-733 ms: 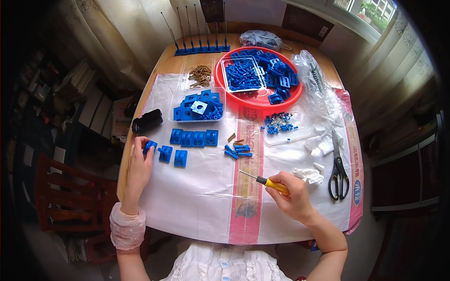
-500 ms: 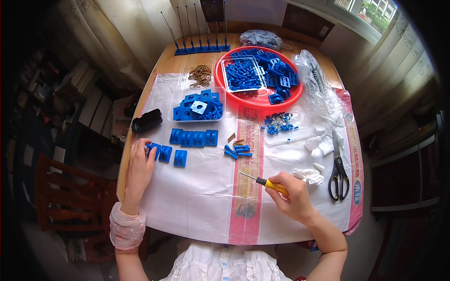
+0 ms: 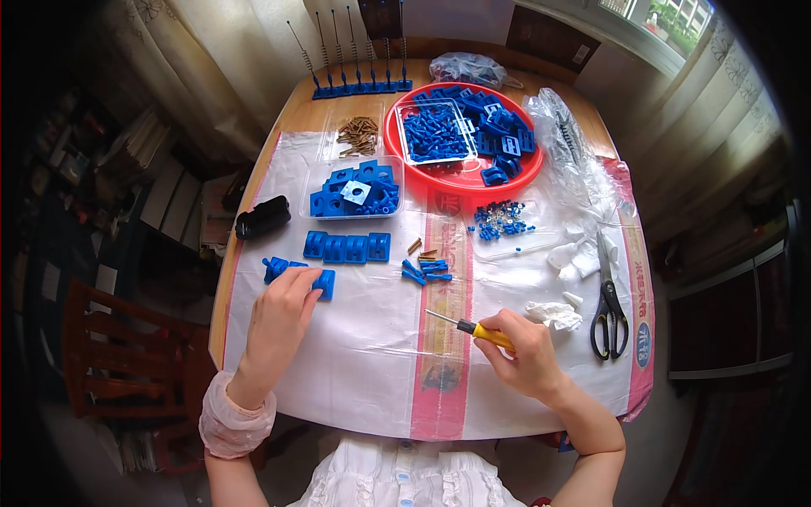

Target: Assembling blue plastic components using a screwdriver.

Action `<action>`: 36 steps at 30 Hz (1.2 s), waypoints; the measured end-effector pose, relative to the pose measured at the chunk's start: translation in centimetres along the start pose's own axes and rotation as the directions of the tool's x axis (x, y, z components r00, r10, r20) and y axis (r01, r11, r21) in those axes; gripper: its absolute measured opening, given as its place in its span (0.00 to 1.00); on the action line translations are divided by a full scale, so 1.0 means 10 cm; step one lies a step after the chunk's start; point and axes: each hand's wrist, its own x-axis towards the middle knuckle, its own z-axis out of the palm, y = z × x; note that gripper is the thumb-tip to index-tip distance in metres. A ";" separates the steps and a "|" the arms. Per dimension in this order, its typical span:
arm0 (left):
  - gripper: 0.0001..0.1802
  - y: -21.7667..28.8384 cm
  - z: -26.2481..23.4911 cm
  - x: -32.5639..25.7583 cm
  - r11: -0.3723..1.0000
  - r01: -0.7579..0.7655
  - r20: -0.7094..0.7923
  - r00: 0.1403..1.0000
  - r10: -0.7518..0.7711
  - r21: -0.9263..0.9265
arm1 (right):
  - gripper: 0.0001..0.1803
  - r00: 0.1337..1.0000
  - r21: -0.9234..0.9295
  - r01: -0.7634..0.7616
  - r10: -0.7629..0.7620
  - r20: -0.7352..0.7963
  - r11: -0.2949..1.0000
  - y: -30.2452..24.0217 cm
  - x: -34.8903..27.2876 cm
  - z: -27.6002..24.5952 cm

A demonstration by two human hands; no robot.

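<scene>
My right hand (image 3: 525,353) grips a screwdriver (image 3: 490,334) by its yellow and black handle, its thin metal shaft pointing left over the cloth. My left hand (image 3: 283,317) reaches over the front row of blue plastic blocks, fingers closed around one that they mostly hide. To its left a blue block (image 3: 274,268) shows, and another blue block (image 3: 324,285) stands right beside the thumb. Behind them, several blue blocks (image 3: 346,247) form a row. Ahead of the screwdriver tip lie small blue plastic stems (image 3: 429,270) and brass-coloured screws (image 3: 415,246).
A clear box (image 3: 353,190) of blue parts, brass screws (image 3: 358,135) and a red basin (image 3: 460,190) stand farther back. Black scissors (image 3: 608,313), crumpled tissue (image 3: 553,315), a tray of small parts (image 3: 503,221) and plastic bags (image 3: 574,160) lie right. A black case (image 3: 263,217) lies left.
My left hand has moved right, from the leftmost front block to the blocks further along that row. My right hand holds the screwdriver in nearly the same place.
</scene>
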 end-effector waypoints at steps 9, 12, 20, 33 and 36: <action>0.16 0.35 0.29 0.00 0.994 -0.092 0.091 0.991 0.096 -0.051 | 0.08 1.000 -0.016 0.000 -0.001 -0.007 1.000 0.03 -0.01 -0.02; 0.17 0.58 0.39 0.07 0.973 -0.193 0.120 0.971 0.209 -0.130 | 0.11 1.000 -0.008 0.025 -0.025 -0.016 1.000 0.06 -0.02 -0.01; 0.09 0.66 0.50 0.49 0.943 -0.333 0.041 0.942 0.332 0.015 | 0.10 0.999 -0.043 0.019 -0.021 -0.030 0.999 0.10 -0.02 0.00; 0.06 0.60 0.65 0.52 0.954 -0.301 0.087 0.950 0.298 0.015 | 0.09 0.950 0.507 -0.226 0.303 -0.074 0.832 0.26 -0.05 0.08; 0.06 0.80 0.48 0.43 0.940 -0.182 0.157 0.960 0.234 -0.288 | 0.10 0.954 0.624 -0.175 0.288 -0.084 0.761 0.29 -0.06 0.16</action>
